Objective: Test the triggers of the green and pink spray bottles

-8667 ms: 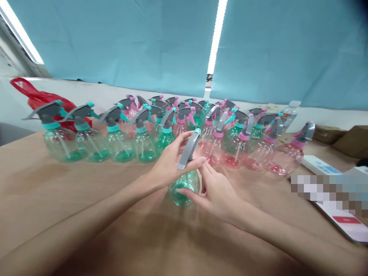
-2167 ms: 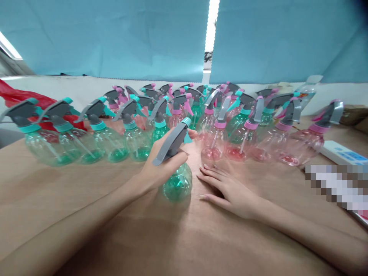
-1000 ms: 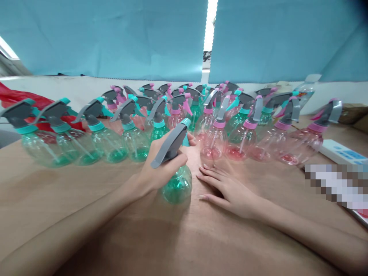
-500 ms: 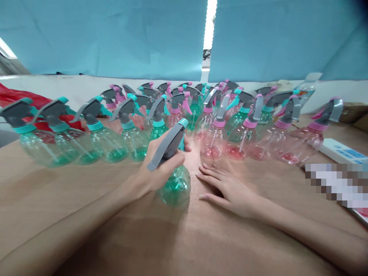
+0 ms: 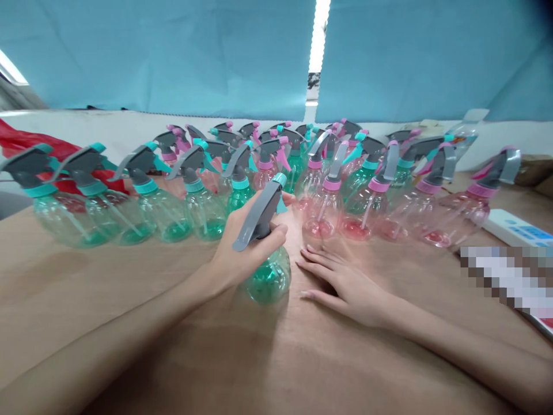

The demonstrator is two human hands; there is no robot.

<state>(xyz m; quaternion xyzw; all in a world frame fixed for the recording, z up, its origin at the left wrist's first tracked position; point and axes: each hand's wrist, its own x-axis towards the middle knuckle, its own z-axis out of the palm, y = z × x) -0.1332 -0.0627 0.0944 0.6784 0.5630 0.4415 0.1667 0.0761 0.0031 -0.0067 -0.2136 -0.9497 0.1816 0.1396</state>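
Note:
My left hand is wrapped round the neck of a green spray bottle that stands on the brown table. Its grey trigger head with a teal nozzle sticks up over my fingers. My right hand lies flat on the table just right of the bottle, fingers stretched out and holding nothing.
Behind my hands stand several green spray bottles on the left and several pink ones on the right, in rows. A red bag lies far left. A white remote-like device lies at the right. Blue blinds hang behind.
Earlier both hands were on the green bottle; my right hand has let go and now rests flat. In the last second the bottle has only tilted and shifted slightly in my left hand.

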